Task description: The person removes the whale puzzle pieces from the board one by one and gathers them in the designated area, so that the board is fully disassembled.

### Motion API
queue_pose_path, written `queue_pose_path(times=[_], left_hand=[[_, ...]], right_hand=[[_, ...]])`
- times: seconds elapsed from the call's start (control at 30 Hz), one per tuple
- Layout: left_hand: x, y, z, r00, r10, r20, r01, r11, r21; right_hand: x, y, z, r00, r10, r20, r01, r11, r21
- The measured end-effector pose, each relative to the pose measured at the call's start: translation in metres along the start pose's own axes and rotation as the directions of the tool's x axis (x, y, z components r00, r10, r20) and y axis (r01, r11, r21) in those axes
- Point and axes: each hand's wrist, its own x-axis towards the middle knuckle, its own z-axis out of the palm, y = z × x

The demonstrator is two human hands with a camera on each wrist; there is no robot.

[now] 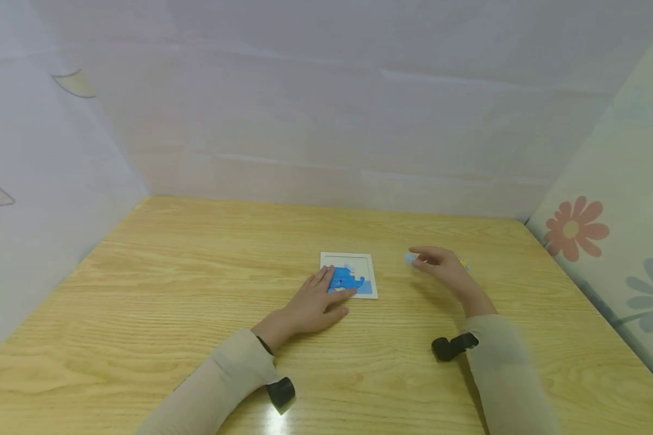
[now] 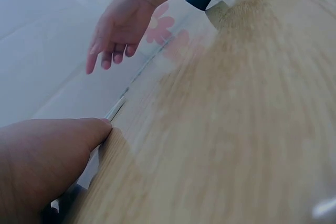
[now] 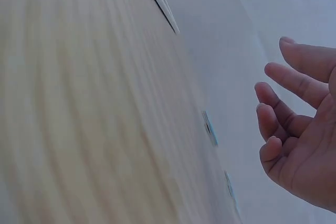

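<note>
Left hand is resting, fingers spread, on the puzzle mid-table; right hand, holding nothing, is hovering near two loose pieces. Light steadying is probably helping; piece edges are looking best for pinching.

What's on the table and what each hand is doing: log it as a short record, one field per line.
Surface: yellowish wood-grain table
Puzzle: flat square white-framed board with a blue animal picture; its upper part is pale
Left: bare left hand, fingers resting on the board
Right: bare right hand, raised above the table, fingers loosely bent, holding nothing
Loose pieces: two, thin and flat; in the head view, a light-blue one left of the right hand, a yellow-and-blue one to its right
</note>
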Motion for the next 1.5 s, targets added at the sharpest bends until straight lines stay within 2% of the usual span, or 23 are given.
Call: queue_pose_path(times=[0.17,0.4,0.6,0.77,0.87,0.97,1.2,1.5], left_hand=[[0.0,0.0,-0.001,1.0,-0.004,0.001,0.004,1.0,0.003],[-0.001,0.001,-0.002,1.0,-0.018,0.012,0.018,1.0,0.004],[-0.001,0.001,-0.002,0.999,-0.027,0.022,0.027,1.0,0.008],[0.0,0.001,-0.001,1.0,-0.01,0.014,0.01,1.0,0.009],[0.001,0.001,0.001,1.0,0.014,0.002,-0.014,1.0,0.019],[0.002,0.002,0.001,1.0,0.025,-0.001,-0.025,0.999,0.027],[-0.001,0.003,-0.004,1.0,0.019,0.003,-0.019,1.0,0.021],[-0.005,-0.002,-0.01,1.0,0.025,0.001,-0.025,1.0,0.004]], right_hand=[[0.014,-0.007,0.021,0.999,-0.028,0.028,0.028,0.999,0.022],[0.031,-0.012,0.049,0.997,0.045,0.065,-0.05,0.997,0.067],[0.037,-0.018,0.067,0.993,0.069,0.097,-0.081,0.989,0.127],[0.041,-0.018,0.081,0.983,0.148,0.105,-0.163,0.974,0.158],[0.042,-0.017,0.087,0.976,0.202,0.078,-0.21,0.97,0.123],[0.042,-0.016,0.091,0.978,0.203,0.059,-0.206,0.977,0.052],[0.042,-0.016,0.099,0.988,0.148,0.052,-0.144,0.987,-0.075],[0.039,-0.025,0.102,0.993,0.109,0.049,-0.103,0.989,-0.109]])
